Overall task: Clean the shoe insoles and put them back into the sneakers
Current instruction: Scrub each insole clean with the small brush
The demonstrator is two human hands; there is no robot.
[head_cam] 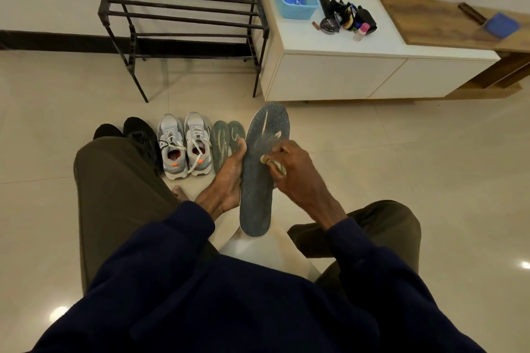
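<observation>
Head view: your left hand (229,178) grips the dark insole (255,203) by its edge, held above and right of the grey sneakers (183,146). Your right hand (298,175) pinches a small pale pad (265,159) against it. Two grey-green insoles (226,137) lie just right of the sneakers. Cleaning looks midway; refitting is not started, I judge.

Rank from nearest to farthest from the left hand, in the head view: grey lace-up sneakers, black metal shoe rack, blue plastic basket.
1. Grey lace-up sneakers, on the floor beside the left hand.
2. Black metal shoe rack, farther ahead.
3. Blue plastic basket, on the white cabinet.
</observation>
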